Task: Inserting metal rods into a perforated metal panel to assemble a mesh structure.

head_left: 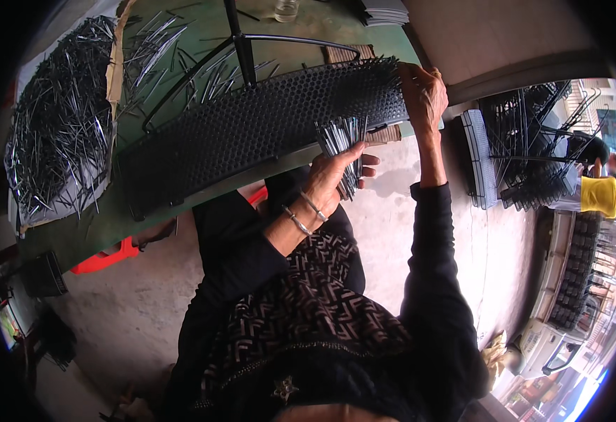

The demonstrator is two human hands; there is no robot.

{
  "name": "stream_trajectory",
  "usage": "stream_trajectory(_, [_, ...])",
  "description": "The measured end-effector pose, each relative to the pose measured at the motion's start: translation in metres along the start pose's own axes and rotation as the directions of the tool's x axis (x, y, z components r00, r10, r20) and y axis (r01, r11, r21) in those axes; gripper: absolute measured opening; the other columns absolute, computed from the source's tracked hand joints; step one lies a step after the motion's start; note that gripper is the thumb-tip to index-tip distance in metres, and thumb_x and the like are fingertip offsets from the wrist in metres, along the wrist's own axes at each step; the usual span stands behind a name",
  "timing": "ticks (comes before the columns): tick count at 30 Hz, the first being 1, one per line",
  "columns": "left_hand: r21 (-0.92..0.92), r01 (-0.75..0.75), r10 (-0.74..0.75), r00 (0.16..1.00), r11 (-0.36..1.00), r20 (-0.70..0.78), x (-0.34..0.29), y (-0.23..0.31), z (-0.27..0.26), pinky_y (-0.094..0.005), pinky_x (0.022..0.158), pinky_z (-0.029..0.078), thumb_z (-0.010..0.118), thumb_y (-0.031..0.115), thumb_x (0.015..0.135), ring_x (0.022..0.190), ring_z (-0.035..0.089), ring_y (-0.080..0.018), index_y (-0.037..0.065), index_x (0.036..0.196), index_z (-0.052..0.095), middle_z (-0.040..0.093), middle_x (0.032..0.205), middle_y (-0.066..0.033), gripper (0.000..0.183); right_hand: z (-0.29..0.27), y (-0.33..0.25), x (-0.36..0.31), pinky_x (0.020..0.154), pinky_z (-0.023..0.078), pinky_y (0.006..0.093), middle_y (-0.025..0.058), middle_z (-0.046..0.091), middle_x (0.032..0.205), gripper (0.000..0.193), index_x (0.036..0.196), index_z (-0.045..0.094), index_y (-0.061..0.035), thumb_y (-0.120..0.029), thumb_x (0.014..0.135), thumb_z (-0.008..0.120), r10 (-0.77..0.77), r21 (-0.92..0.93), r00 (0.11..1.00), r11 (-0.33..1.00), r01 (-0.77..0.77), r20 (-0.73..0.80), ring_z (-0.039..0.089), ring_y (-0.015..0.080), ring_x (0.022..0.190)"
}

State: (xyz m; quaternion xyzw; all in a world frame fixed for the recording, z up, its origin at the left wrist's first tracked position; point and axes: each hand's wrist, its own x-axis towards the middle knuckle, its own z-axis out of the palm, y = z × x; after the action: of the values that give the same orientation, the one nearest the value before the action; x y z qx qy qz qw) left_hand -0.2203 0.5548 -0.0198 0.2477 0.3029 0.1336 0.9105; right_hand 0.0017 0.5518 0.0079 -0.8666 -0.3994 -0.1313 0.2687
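A long black panel (237, 126) with rows of small holes lies slanted across the table edge in front of me. Short dark bristles (382, 74) stick up from its right end. My left hand (336, 176), with two bangles at its wrist, grips a bundle of thin dark strips (341, 137) just in front of the panel. My right hand (424, 98) is at the panel's right end, its fingers pinched together beside the bristles. Whatever those fingertips hold is too small to make out.
A large heap of dark strips (61, 119) lies in an opened sack at the left, with loose strips (156, 49) scattered over the green table (308, 21). A black metal stand (242, 53) rises behind the panel. Racks (526, 141) and a person in yellow (598, 195) are at the right.
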Motion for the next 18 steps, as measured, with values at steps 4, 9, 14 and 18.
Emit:
stream_trajectory(4, [0.004,-0.009,0.009,1.0,1.0,-0.006,0.001,0.002,0.001,-0.0252,0.056,0.046,0.063,0.029,0.09,0.071,0.066,-0.0156,0.005,0.106,0.065,0.071,0.09,-0.0108,0.028,-0.003,0.0,-0.011,0.074,0.048,0.0365,0.0073,0.063,0.089,0.019,0.095,0.075,-0.0162,-0.029,0.087,0.064,-0.029,0.015,0.999,0.999,0.029,-0.022,0.063,0.0259,0.083])
stream_trajectory(9, [-0.024,-0.01,0.01,1.0,1.0,-0.012,0.006,0.004,0.0,-0.0252,0.055,0.046,0.065,0.028,0.089,0.07,0.066,-0.0155,0.005,0.103,0.066,0.071,0.088,-0.0101,0.027,-0.003,-0.007,-0.017,0.072,0.049,0.0346,0.0071,0.063,0.089,0.017,0.1,0.074,-0.0176,-0.024,0.088,0.065,-0.142,0.064,0.988,0.987,0.146,-0.059,0.063,0.0229,0.082])
stream_trajectory(14, [-0.035,-0.016,0.015,1.0,0.999,-0.012,0.006,0.004,0.0,-0.0251,0.053,0.045,0.067,0.026,0.088,0.066,0.064,-0.015,0.005,0.102,0.066,0.07,0.084,-0.0087,0.025,0.005,-0.003,-0.005,0.072,0.049,0.0353,0.0077,0.063,0.09,0.019,0.1,0.074,-0.0167,-0.028,0.088,0.065,-0.17,0.013,0.984,0.985,0.171,-0.046,0.063,0.0246,0.082])
stream_trajectory(18, [-0.032,-0.01,0.01,1.0,0.999,-0.014,0.005,0.002,0.0,-0.0253,0.053,0.045,0.067,0.026,0.088,0.066,0.064,-0.0147,0.005,0.101,0.066,0.07,0.083,-0.0083,0.025,0.009,0.001,0.001,0.073,0.049,0.0362,0.009,0.063,0.092,0.021,0.097,0.074,-0.0146,-0.031,0.087,0.065,-0.167,0.02,0.984,0.985,0.169,-0.065,0.063,0.0269,0.083])
